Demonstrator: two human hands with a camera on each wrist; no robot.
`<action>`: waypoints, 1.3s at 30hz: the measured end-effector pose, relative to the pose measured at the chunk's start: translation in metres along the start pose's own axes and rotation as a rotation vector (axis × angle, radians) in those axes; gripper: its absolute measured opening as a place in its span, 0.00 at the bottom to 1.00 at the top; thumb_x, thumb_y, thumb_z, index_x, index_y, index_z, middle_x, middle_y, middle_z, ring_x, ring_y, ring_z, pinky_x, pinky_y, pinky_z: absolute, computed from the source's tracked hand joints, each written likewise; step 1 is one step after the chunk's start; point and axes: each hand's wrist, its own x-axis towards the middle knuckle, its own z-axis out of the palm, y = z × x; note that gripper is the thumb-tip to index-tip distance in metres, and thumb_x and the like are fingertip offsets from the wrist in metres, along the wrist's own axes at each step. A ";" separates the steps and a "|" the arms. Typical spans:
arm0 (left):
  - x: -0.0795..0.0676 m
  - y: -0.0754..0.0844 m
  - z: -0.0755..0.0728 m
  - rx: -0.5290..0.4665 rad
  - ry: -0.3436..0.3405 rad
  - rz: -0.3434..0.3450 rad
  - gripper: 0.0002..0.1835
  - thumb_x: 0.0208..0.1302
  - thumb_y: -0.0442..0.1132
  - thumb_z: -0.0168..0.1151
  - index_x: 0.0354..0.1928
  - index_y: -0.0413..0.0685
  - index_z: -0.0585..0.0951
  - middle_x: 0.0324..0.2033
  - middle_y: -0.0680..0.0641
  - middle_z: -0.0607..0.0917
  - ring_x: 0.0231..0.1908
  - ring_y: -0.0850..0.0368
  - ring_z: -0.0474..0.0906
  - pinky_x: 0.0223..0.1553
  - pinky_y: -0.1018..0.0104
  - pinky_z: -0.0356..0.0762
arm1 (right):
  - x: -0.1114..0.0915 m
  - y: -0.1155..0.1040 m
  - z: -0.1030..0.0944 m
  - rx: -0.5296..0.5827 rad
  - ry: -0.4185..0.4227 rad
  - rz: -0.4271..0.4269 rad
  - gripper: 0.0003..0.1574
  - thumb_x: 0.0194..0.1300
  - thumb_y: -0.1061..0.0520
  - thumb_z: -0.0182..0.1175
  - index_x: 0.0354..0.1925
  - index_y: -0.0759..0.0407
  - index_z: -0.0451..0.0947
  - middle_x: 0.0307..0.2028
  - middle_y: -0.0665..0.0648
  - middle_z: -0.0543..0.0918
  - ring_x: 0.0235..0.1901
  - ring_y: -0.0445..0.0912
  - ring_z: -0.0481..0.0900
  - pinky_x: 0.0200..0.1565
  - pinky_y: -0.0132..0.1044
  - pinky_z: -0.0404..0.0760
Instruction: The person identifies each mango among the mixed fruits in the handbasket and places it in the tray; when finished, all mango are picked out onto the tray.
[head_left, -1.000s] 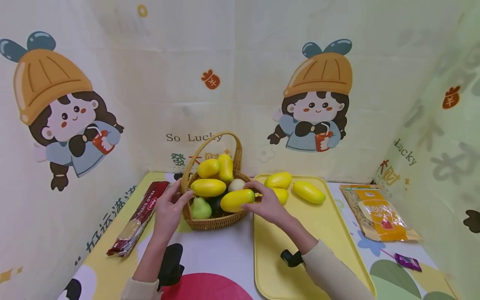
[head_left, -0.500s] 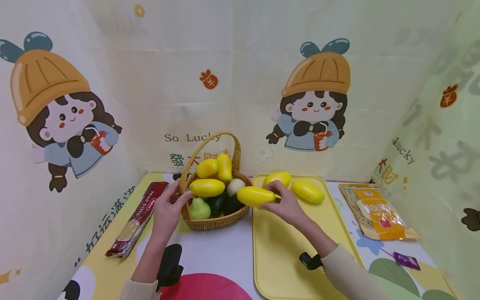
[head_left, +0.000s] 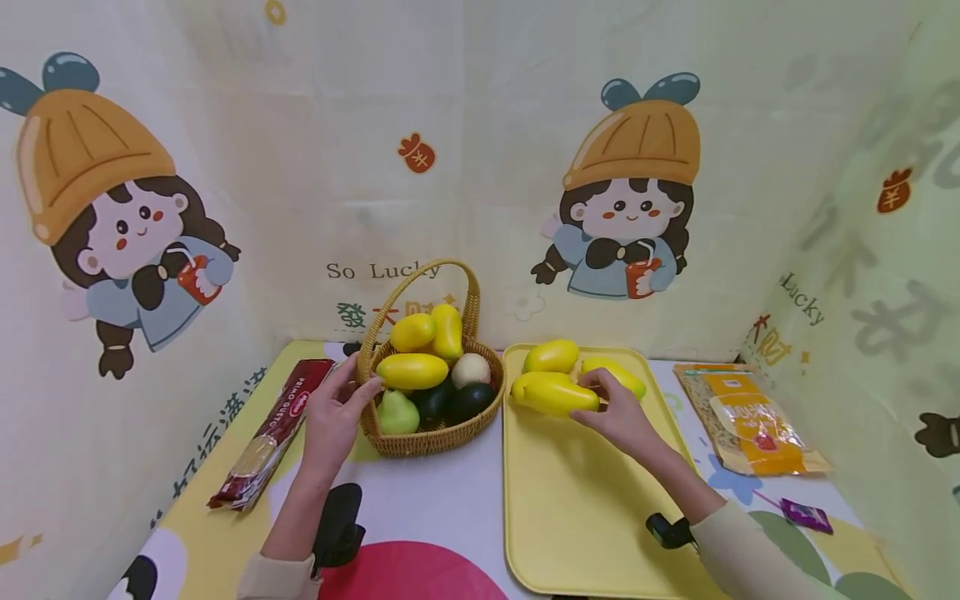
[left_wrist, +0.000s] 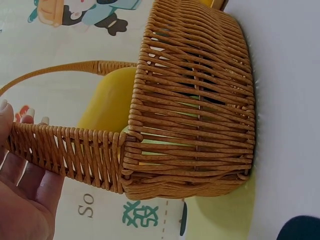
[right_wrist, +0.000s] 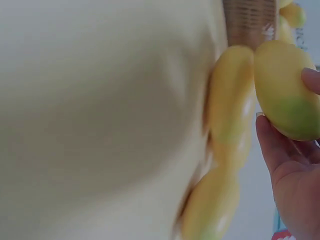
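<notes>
In the head view my left hand [head_left: 333,417] holds the side of the handle of a wicker basket [head_left: 431,442]; the left wrist view shows its fingers around the woven handle [left_wrist: 65,152]. Inside the basket lie several yellow mangoes [head_left: 412,372], a green pear [head_left: 397,412], two dark, smooth rounded fruits [head_left: 471,403] and a beige ball-like item [head_left: 470,370]. My right hand [head_left: 621,418] grips a mango [head_left: 561,395] by its right end, close over the yellow tray [head_left: 577,517]. It partly hides another mango [head_left: 517,388]; two more, a back-left mango [head_left: 552,356] and a right-hand mango [head_left: 624,377], lie on the tray.
A dark red pasta packet [head_left: 273,429] lies left of the basket. To the right of the tray are an orange-and-clear food bag [head_left: 750,421] and a small purple packet [head_left: 807,516]. Printed cloth walls [head_left: 480,208] enclose the table at the back and sides.
My right hand has carried the mango rightward from the basket to over the tray, uncovering the dark fruits. My left hand has stayed at the basket handle.
</notes>
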 end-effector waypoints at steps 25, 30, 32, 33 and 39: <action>0.000 0.002 0.002 0.001 -0.007 -0.007 0.30 0.68 0.53 0.61 0.71 0.67 0.68 0.65 0.52 0.76 0.52 0.57 0.76 0.48 0.83 0.78 | -0.012 0.052 -0.024 -0.504 0.107 0.079 0.34 0.61 0.52 0.65 0.62 0.66 0.73 0.55 0.69 0.79 0.51 0.63 0.78 0.50 0.59 0.78; 0.000 0.002 0.001 0.000 -0.001 -0.006 0.30 0.68 0.53 0.61 0.71 0.67 0.68 0.65 0.52 0.77 0.53 0.56 0.76 0.48 0.83 0.78 | -0.010 0.053 -0.028 -0.537 0.113 0.099 0.34 0.62 0.50 0.64 0.63 0.64 0.73 0.55 0.68 0.78 0.49 0.63 0.79 0.47 0.60 0.79; 0.000 0.002 0.001 0.003 0.002 -0.001 0.30 0.68 0.52 0.61 0.71 0.67 0.69 0.64 0.52 0.77 0.52 0.58 0.77 0.48 0.83 0.78 | -0.010 0.052 -0.031 -0.531 0.112 0.095 0.35 0.62 0.50 0.64 0.63 0.65 0.72 0.55 0.69 0.78 0.50 0.64 0.78 0.47 0.60 0.79; 0.000 0.002 0.001 0.004 0.004 0.003 0.30 0.68 0.52 0.61 0.71 0.67 0.69 0.64 0.52 0.78 0.51 0.59 0.77 0.48 0.83 0.78 | -0.010 0.051 -0.032 -0.526 0.111 0.096 0.35 0.62 0.49 0.64 0.63 0.65 0.72 0.55 0.69 0.78 0.51 0.64 0.78 0.48 0.60 0.78; 0.000 0.002 0.001 0.001 0.003 0.007 0.30 0.68 0.52 0.62 0.71 0.67 0.69 0.64 0.51 0.78 0.50 0.61 0.77 0.48 0.83 0.78 | -0.010 0.048 -0.035 -0.530 0.104 0.096 0.34 0.63 0.50 0.64 0.63 0.64 0.72 0.56 0.69 0.78 0.53 0.64 0.78 0.49 0.60 0.78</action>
